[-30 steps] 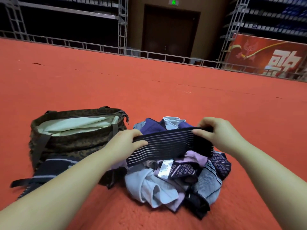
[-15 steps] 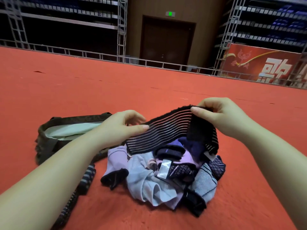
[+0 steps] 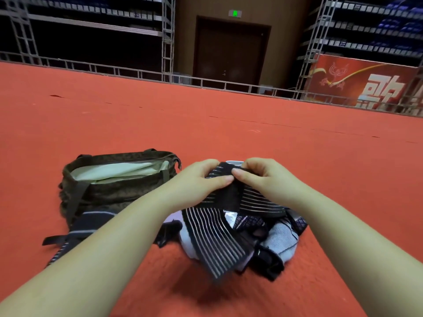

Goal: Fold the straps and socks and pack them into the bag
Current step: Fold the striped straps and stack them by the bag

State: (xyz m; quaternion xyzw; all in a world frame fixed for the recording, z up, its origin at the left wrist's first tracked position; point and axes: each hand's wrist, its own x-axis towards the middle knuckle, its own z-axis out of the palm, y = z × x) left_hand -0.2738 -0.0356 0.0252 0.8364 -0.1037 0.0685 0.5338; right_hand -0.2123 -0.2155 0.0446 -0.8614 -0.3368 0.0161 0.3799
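Near the middle of the red carpet [image 3: 206, 115], both hands meet over the pile of socks [image 3: 270, 239]. Left hand [image 3: 199, 179] and right hand [image 3: 263, 177] each pinch the top fold of the black strap [image 3: 219, 239], thumbs pressed on the front face, thumb tips touching or nearly so. Fingers curl round the back of the fabric on both sides; fingertips behind the fold are hidden.

Strap: black elastic with thin pale stripes. It is doubled over at the hands. One length hangs down toward the near edge of the carpet and drapes over the pile; its lower end is motion-blurred. Another length runs off to the right under the right wrist, lying across the top of the pile.

Pile: mixed socks, light blue, lilac, dark checked, black, heaped together on the carpet directly below the hands. Individual items cannot be counted.

Bag [image 3: 114, 186]: olive-brown, soft, sitting on the carpet left of the pile, just beyond the left forearm. Mouth gapes upward, pale lining showing inside. Cannot tell if anything lies in it. Handles droop down its front.

Second strap [image 3: 91, 223], dark with pale stripes, lies on the carpet against the bag's near side, partly under the left forearm, one thin end trailing toward the near left.

Far edge of the carpet: metal railing [image 3: 137, 72], dark door [image 3: 231, 53], red banner [image 3: 366, 83] at the far right.
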